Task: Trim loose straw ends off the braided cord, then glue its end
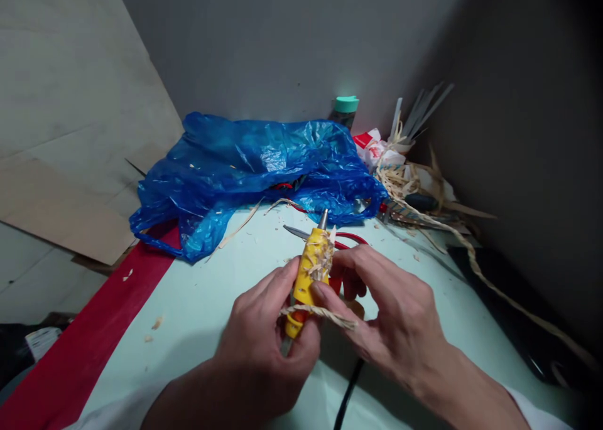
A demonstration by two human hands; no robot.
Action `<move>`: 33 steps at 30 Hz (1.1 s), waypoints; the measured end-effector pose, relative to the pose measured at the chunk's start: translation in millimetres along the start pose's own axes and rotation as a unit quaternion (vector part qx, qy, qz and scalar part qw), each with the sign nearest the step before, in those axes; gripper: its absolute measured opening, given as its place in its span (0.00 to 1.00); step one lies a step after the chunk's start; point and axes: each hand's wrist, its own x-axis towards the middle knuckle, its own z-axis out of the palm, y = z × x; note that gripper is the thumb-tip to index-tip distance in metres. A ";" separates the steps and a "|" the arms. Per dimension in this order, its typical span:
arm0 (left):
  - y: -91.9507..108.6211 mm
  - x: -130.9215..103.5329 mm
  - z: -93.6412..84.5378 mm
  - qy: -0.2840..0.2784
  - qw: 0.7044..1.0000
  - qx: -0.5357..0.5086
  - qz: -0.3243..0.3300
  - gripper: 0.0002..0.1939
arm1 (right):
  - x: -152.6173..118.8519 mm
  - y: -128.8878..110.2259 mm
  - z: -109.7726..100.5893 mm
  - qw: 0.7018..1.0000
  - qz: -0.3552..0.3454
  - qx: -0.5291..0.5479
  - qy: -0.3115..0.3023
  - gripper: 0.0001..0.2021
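A yellow hot glue gun (304, 287) is held between my two hands, its metal nozzle (323, 218) pointing away from me. Dry fibre scraps (321, 259) stick to its body. My left hand (259, 339) is closed around the rear and left side of the gun. A short twisted straw-coloured cord (325, 312) crosses over the gun's back end, between my hands. My right hand (400, 311) grips the gun from the right, thumb on the body and fingers curled by the partly hidden handle. Just beyond the gun lie scissors with red handles (353, 236), partly covered.
Behind stands a crumpled blue plastic bag (245, 160). At the back right are a jar with a green lid (346, 105), glue sticks (426, 110) and a fibre bundle (398, 179). A long twisted rope (471, 254) runs over a black flat object (509, 311). A black cable (349, 392) trails below.
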 end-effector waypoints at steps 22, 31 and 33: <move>-15.6 -23.2 26.1 0.125 0.985 0.102 0.060 0.32 | -0.1 -12.1 11.9 0.994 0.045 -0.098 -0.020 0.11; 2.4 -2.3 14.1 0.039 0.998 0.051 -0.014 0.26 | 7.6 -4.3 0.0 0.984 0.031 -0.134 -0.115 0.14; 3.4 -0.4 12.2 0.026 0.998 0.035 -0.035 0.27 | 10.1 2.0 -7.2 0.978 0.022 -0.103 -0.179 0.13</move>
